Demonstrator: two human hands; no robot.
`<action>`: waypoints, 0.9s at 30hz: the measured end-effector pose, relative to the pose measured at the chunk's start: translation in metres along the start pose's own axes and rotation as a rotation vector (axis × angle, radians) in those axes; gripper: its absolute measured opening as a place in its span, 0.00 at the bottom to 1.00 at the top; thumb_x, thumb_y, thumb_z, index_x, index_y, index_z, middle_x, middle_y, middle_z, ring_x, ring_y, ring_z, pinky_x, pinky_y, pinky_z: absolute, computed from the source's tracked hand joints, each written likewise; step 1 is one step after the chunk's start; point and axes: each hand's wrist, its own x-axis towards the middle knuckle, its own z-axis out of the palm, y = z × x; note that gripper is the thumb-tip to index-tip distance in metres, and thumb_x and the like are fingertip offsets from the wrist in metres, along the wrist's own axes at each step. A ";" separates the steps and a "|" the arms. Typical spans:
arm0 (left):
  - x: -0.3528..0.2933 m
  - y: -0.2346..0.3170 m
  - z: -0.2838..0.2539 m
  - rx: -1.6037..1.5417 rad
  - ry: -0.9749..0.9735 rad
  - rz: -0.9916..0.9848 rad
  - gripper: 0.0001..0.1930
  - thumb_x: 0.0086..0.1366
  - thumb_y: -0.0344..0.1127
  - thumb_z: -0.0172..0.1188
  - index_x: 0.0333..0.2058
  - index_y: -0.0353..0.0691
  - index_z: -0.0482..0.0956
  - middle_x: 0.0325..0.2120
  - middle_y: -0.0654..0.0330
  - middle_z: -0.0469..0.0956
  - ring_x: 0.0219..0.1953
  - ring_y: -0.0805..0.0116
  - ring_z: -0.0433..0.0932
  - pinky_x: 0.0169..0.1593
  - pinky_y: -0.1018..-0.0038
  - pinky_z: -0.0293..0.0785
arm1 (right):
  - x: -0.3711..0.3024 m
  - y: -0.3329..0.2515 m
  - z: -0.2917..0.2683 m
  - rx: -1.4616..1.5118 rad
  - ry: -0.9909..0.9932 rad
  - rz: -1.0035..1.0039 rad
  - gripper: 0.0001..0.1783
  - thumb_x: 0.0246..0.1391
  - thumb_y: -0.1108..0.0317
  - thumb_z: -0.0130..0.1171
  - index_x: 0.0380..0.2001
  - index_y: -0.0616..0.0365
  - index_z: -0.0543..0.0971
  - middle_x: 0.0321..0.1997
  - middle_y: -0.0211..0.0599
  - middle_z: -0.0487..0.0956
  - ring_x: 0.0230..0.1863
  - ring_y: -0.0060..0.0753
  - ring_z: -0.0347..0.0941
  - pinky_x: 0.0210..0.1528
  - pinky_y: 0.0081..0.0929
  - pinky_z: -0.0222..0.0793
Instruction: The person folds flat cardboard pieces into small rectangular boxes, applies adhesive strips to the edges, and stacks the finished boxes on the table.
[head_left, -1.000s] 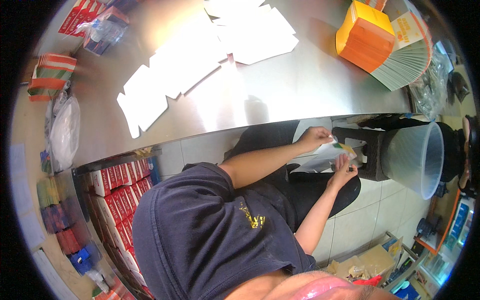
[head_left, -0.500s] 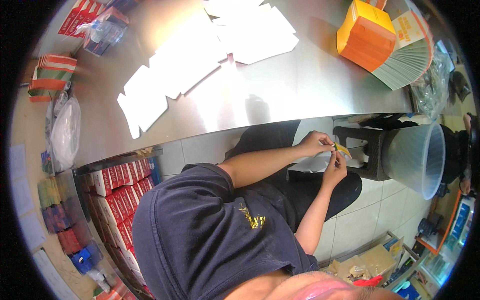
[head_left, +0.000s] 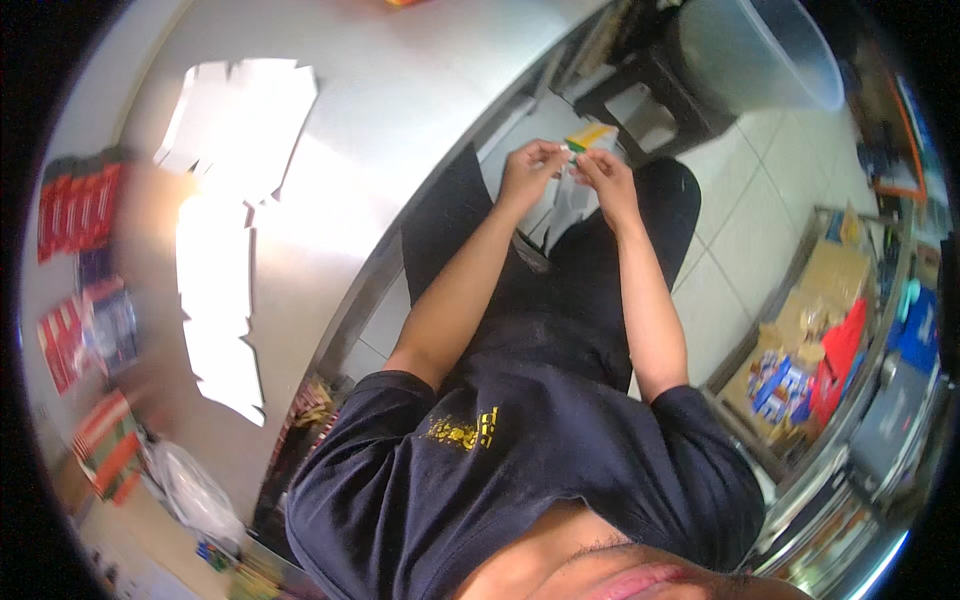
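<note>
Over my lap, both hands meet at a small yellow-and-green piece point(head_left: 592, 136), thin like a paper packet. My left hand point(head_left: 532, 172) pinches its near edge between thumb and fingertips. Just to the right, my right hand point(head_left: 609, 182) has its fingertips closed on the same edge. A tiny white bit shows between the fingers, too small to name. Beneath the hands, a whitish sheet or bag point(head_left: 570, 212) lies between my legs, partly covered by them.
White flat card blanks point(head_left: 215, 265) lie on the steel table point(head_left: 330, 180) at left. Beyond my hands stand a dark stool point(head_left: 655, 95) and a clear plastic bin point(head_left: 765, 60). At right is a crate holding cardboard point(head_left: 825, 280) and a red bag point(head_left: 845, 345).
The view has turned right, so the table now runs down the left side and the crate shows more fully. Both hands still hold the yellow-and-green piece together.
</note>
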 end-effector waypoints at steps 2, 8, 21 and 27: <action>-0.003 0.010 0.006 0.068 0.017 0.000 0.12 0.66 0.33 0.68 0.45 0.33 0.82 0.41 0.58 0.85 0.42 0.74 0.82 0.42 0.75 0.79 | -0.002 -0.002 0.001 -0.054 0.044 -0.081 0.11 0.63 0.67 0.64 0.43 0.63 0.83 0.39 0.34 0.85 0.38 0.25 0.82 0.41 0.23 0.76; -0.010 0.013 0.011 0.152 0.079 0.101 0.16 0.62 0.35 0.73 0.43 0.32 0.79 0.38 0.59 0.82 0.40 0.73 0.80 0.42 0.75 0.80 | -0.013 -0.005 0.013 -0.136 0.078 -0.153 0.11 0.62 0.71 0.64 0.44 0.67 0.83 0.36 0.37 0.86 0.36 0.26 0.84 0.40 0.21 0.78; -0.013 0.018 0.018 0.413 0.162 0.250 0.11 0.62 0.29 0.68 0.39 0.36 0.75 0.30 0.62 0.76 0.37 0.72 0.78 0.36 0.74 0.79 | -0.003 0.019 0.015 -0.153 0.051 -0.200 0.16 0.64 0.64 0.63 0.45 0.68 0.81 0.36 0.41 0.87 0.39 0.28 0.84 0.43 0.27 0.78; -0.006 0.007 0.009 0.454 0.334 0.294 0.13 0.63 0.23 0.60 0.46 0.37 0.75 0.43 0.53 0.77 0.45 0.66 0.78 0.39 0.69 0.83 | -0.003 0.002 0.016 -0.321 -0.093 0.240 0.26 0.61 0.48 0.66 0.37 0.67 0.83 0.35 0.44 0.86 0.32 0.31 0.84 0.32 0.26 0.79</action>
